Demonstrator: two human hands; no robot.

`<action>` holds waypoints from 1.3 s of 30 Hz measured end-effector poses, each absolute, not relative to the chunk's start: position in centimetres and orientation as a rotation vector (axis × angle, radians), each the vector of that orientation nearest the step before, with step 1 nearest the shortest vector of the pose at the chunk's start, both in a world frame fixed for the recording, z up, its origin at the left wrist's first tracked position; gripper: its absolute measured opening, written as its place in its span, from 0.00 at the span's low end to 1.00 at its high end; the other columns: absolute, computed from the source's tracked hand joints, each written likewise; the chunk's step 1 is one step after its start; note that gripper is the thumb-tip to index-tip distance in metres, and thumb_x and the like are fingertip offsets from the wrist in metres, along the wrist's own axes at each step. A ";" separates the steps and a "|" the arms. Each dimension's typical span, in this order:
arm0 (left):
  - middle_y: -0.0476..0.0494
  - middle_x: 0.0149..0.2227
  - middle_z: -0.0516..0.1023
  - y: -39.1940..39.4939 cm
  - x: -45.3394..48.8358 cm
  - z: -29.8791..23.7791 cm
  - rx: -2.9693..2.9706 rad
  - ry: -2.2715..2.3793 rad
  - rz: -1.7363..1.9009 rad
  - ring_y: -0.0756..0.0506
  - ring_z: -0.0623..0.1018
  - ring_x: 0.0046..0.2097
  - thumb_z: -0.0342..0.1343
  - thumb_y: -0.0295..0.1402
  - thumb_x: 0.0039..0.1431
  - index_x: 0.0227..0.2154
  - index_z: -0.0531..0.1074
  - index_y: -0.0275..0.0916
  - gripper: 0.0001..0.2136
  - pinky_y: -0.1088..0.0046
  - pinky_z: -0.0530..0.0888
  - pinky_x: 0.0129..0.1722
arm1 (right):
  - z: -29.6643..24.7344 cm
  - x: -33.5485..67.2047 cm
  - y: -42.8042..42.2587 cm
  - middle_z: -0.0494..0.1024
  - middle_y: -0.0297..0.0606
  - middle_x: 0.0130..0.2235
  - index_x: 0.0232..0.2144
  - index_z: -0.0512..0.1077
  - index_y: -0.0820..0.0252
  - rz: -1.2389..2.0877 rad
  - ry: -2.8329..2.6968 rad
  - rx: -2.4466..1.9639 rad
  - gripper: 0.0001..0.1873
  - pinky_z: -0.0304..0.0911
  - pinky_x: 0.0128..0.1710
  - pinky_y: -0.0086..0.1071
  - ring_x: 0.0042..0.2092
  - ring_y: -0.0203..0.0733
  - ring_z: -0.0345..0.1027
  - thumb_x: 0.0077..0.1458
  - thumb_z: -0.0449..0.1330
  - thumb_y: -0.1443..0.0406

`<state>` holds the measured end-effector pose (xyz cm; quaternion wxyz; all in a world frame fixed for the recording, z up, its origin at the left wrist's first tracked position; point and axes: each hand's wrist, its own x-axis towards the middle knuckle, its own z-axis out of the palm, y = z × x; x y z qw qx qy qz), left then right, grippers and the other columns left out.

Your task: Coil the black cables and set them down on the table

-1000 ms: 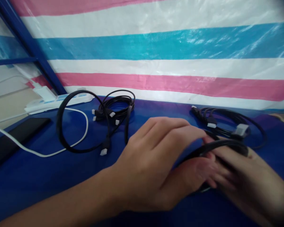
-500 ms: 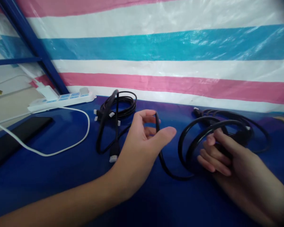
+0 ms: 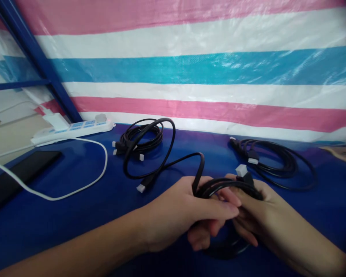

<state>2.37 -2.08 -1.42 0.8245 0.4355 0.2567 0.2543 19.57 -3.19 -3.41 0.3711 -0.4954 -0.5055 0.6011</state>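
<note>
A black HDMI cable (image 3: 219, 185) is looped between my two hands at the lower middle. My left hand (image 3: 202, 209) is closed around its loops, thumb laid along the front. On the other side my right hand (image 3: 256, 204) grips the same coil, and a plug with a white cap (image 3: 242, 171) sticks up above its fingers. The cable's loose length (image 3: 168, 163) runs left over the blue tabletop and curls up in an arc. Its other capped plug (image 3: 142, 187) lies on the table left of my left hand. Some fingers are hidden behind the coil.
One coiled black cable (image 3: 147, 144) lies at the back left, partly behind the loose arc; another coil (image 3: 279, 159) lies at the right. A white power strip (image 3: 75, 130), a white cord (image 3: 105, 161) and a flat black object (image 3: 25, 169) are at the left. A striped sheet (image 3: 190, 69) hangs behind.
My left hand has moved right and down, bringing its length of cable to the coil in my right hand. The hands now meet, and the loose end's arc has shifted.
</note>
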 end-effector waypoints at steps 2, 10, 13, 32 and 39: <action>0.60 0.15 0.57 -2.8 2.8 -1.0 0.861 0.570 0.530 0.59 0.52 0.15 0.56 0.31 0.54 0.34 0.64 0.40 0.07 0.84 0.54 0.14 | -3.5 20.1 -3.1 0.60 0.27 0.16 0.24 0.66 0.58 1.432 -1.464 -1.379 0.18 0.46 0.12 0.26 0.14 0.30 0.49 0.53 0.57 0.51; 0.62 0.13 0.49 -4.5 3.3 -0.3 0.879 0.548 0.522 0.57 0.44 0.15 0.52 0.34 0.57 0.29 0.59 0.42 0.07 0.81 0.46 0.14 | -3.3 20.7 -2.6 0.65 0.39 0.59 0.39 0.71 0.52 0.316 -1.987 -1.099 0.07 0.58 0.56 0.46 0.62 0.52 0.54 0.57 0.55 0.63; 0.61 0.14 0.52 -4.5 2.4 0.3 1.013 0.523 0.471 0.58 0.49 0.16 0.58 0.32 0.52 0.31 0.63 0.41 0.08 0.83 0.49 0.15 | -2.7 20.4 -3.2 0.72 0.34 0.54 0.38 0.68 0.49 0.510 -1.943 -1.043 0.05 0.62 0.55 0.41 0.59 0.48 0.62 0.57 0.57 0.63; 0.47 0.42 0.75 -4.0 2.7 -2.7 1.887 1.039 1.396 0.48 0.73 0.45 0.56 0.36 0.56 0.48 0.65 0.41 0.17 0.72 0.66 0.47 | -1.1 19.1 -4.3 0.47 0.23 0.14 0.14 0.61 0.60 1.422 -0.896 -1.200 0.20 0.45 0.12 0.23 0.15 0.26 0.40 0.42 0.68 0.60; 0.53 0.21 0.68 -4.7 3.2 -2.5 1.813 0.934 0.919 0.55 0.66 0.24 0.53 0.40 0.58 0.24 0.70 0.38 0.12 0.78 0.62 0.25 | -0.2 21.6 -2.4 0.40 0.24 0.17 0.16 0.57 0.59 1.368 -0.645 -0.979 0.18 0.47 0.10 0.23 0.18 0.30 0.29 0.54 0.58 0.65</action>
